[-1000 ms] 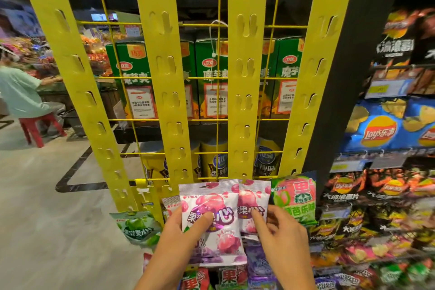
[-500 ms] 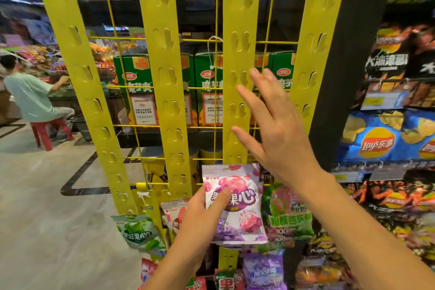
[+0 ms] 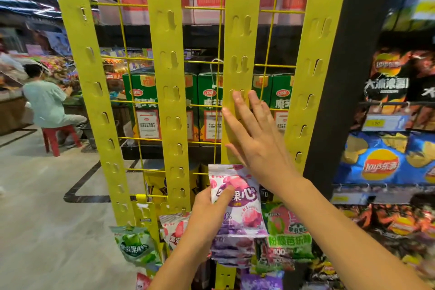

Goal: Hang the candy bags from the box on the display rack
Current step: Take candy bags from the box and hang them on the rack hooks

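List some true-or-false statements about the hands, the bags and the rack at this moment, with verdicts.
1. The left hand holds a purple bag. True.
2. The right hand grips a bag. False: it holds nothing, and its straight fingers lie at a yellow strip.
3. Bags fill the yellow strip above the right hand. False: that stretch is bare.
4. A green bag hangs low on the rack's left side. True.
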